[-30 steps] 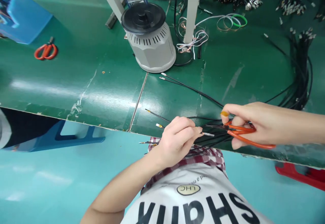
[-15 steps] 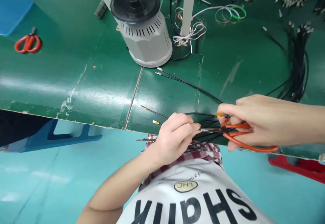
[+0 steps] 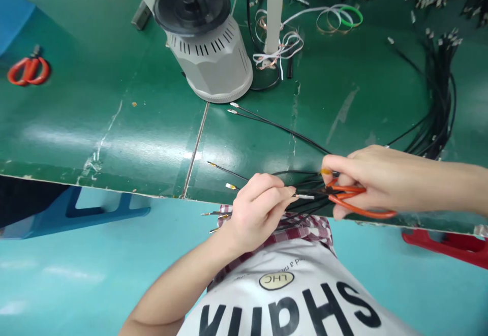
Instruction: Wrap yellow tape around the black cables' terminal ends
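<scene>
My left hand (image 3: 257, 206) is closed in a pinch on a thin cable. The cable's pale metallic tip (image 3: 305, 196) sticks out to the right of my fingertips. Opposite it, my right hand (image 3: 364, 178) is wrapped around orange-handled cutters (image 3: 353, 199). Their dark jaws lie just right of the tip and are hard to make out against the cables. Several black cables (image 3: 301, 181) run beneath both hands at the table edge, some with yellow-banded ends left of my left hand. A yellow piece (image 3: 326, 172) shows at my right thumb and forefinger.
A grey machine with a black top (image 3: 209, 56) stands behind my hands. Bundles of black cables (image 3: 438, 97) lie at the right. Another orange-handled cutter (image 3: 29, 69) is at the far left. White and green wire coils (image 3: 339, 18) rest near a post (image 3: 275, 16).
The cutters' jaws have drawn back from my left fingertips, so the pale cable tip now shows bare. Their handles look closer together. The whole view has shifted slightly.
</scene>
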Demonstrator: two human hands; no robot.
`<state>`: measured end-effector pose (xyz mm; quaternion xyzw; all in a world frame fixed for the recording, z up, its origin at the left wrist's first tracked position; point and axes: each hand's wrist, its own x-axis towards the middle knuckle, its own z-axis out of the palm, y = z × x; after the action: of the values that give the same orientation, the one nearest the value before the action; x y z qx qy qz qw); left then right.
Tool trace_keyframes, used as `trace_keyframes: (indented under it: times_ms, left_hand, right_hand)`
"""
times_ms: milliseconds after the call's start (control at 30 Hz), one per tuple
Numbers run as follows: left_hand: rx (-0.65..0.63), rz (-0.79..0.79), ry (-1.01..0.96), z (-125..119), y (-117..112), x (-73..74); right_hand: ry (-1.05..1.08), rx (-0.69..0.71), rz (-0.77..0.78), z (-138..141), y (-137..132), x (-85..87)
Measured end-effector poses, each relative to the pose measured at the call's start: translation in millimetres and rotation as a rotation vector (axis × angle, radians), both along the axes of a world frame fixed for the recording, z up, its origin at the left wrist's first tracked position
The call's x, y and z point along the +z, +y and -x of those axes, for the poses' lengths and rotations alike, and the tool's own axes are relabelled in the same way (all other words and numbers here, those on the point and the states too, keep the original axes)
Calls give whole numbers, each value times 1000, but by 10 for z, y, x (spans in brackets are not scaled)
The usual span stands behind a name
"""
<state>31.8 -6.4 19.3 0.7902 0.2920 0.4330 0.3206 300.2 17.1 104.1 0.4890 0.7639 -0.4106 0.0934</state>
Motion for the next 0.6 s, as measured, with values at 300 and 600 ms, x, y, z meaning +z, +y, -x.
trace_keyframes:
  times_ms: [300,600]
  left_hand:
    - [222,242,-240,186,23,111]
    - [391,657,-448,413,9,-66]
  right_hand:
    - [-515,-129,-649,-218,720,-505]
    - [-282,-279,-683,-83,710,-626]
